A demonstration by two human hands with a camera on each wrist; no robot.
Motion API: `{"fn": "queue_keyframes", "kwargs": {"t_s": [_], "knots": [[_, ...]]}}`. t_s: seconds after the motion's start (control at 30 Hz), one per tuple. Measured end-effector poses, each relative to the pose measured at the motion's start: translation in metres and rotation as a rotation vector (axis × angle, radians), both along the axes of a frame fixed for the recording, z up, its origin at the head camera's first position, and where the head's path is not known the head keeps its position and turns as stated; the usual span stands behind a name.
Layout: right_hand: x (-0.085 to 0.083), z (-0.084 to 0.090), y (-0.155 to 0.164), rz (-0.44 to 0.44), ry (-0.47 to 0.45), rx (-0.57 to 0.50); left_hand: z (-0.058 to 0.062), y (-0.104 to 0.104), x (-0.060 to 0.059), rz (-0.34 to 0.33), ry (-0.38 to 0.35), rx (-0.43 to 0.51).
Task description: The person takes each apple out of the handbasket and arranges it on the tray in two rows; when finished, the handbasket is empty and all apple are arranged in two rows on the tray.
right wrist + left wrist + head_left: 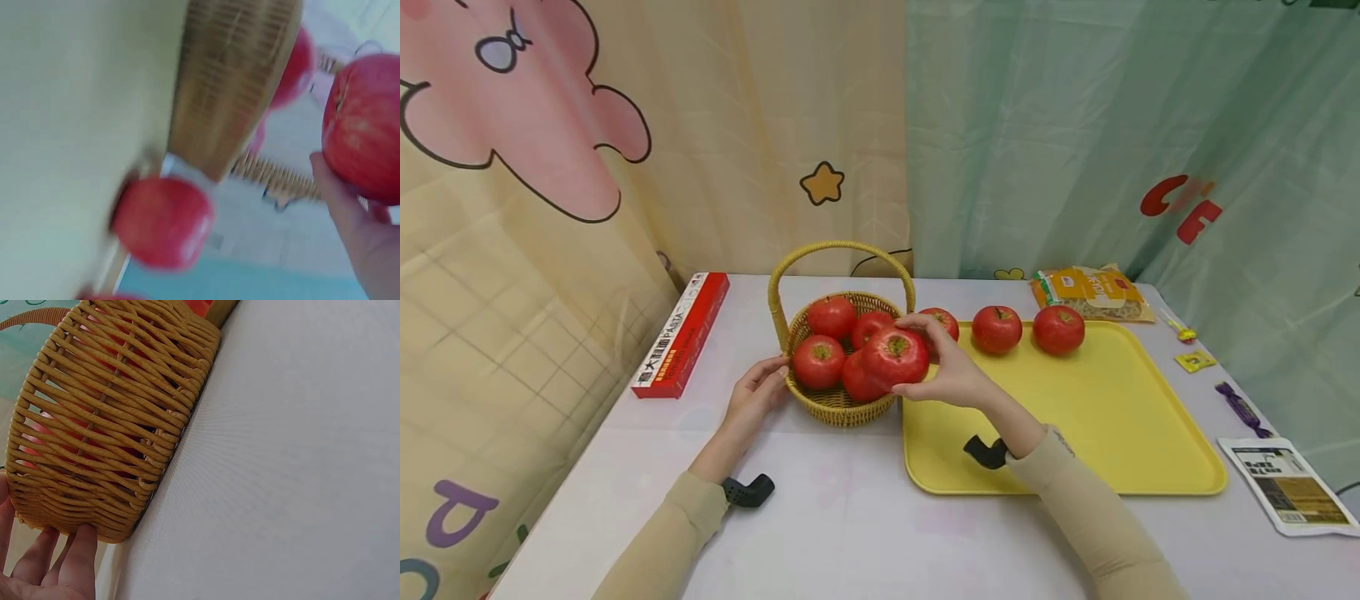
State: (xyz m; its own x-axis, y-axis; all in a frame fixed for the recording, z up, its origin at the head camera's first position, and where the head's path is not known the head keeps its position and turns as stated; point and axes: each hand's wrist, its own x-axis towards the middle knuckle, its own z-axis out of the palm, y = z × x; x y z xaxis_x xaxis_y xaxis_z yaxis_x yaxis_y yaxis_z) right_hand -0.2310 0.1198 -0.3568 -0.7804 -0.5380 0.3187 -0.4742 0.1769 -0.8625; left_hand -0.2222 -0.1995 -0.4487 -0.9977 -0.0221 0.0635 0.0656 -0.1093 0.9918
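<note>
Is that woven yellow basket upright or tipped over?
Upright: the woven yellow basket sits base-down, its arched handle overhead, round red apples inside.

Beige sleeves (662, 537), black wrist cameras (748, 492)

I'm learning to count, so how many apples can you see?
8. The basket holds four apples; one apple is in the right grip; three more apples sit in a row at the tray's far edge. Others may be hidden deeper in the basket.

Red apple (365, 128) in right grip (369, 245), woven basket (231, 75), blurred apple (164, 223) lower left
</note>
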Motion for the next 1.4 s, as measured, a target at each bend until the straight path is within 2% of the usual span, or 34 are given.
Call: {"fn": "queue_keyframes", "kwargs": {"t_s": [0.13,0.2,0.33,0.4,0.5,0.63,0.7,0.77,0.83,1.07,1.4], "knots": [[-0.002,-0.003,0.053,0.018,0.010,0.072,0.000,-0.001,0.000,0.002,-0.003,-0.017],[-0.006,-0.005,0.082,-0.012,0.010,0.096,0.001,-0.001,0.001,0.009,-0.013,-0.027],[-0.013,-0.005,0.135,-0.098,-0.010,0.038,0.003,-0.001,0.002,0.015,-0.029,-0.033],[-0.015,-0.003,0.157,-0.175,-0.033,-0.005,0.003,-0.002,0.002,0.017,-0.031,-0.026],[-0.020,-0.002,0.184,-0.359,-0.057,-0.001,0.002,-0.002,0.001,0.023,-0.027,-0.014],[-0.029,-0.005,0.215,-0.694,-0.098,0.061,0.001,-0.002,0.001,0.015,-0.025,-0.013],[-0.034,-0.009,0.227,-0.835,-0.145,0.053,0.000,-0.002,0.001,0.007,-0.019,-0.013],[-0.039,-0.014,0.234,-0.937,-0.196,0.028,0.000,-0.002,0.001,0.006,-0.015,-0.007],[-0.045,-0.021,0.241,-1.004,-0.242,0.012,0.000,-0.001,0.001,0.006,-0.011,0.000],[-0.061,-0.045,0.259,-1.123,-0.336,-0.032,0.000,0.000,0.001,-0.004,-0.020,-0.013],[-0.073,-0.060,0.266,-1.138,-0.359,-0.043,0.001,0.000,0.000,0.006,-0.033,-0.022]]}}
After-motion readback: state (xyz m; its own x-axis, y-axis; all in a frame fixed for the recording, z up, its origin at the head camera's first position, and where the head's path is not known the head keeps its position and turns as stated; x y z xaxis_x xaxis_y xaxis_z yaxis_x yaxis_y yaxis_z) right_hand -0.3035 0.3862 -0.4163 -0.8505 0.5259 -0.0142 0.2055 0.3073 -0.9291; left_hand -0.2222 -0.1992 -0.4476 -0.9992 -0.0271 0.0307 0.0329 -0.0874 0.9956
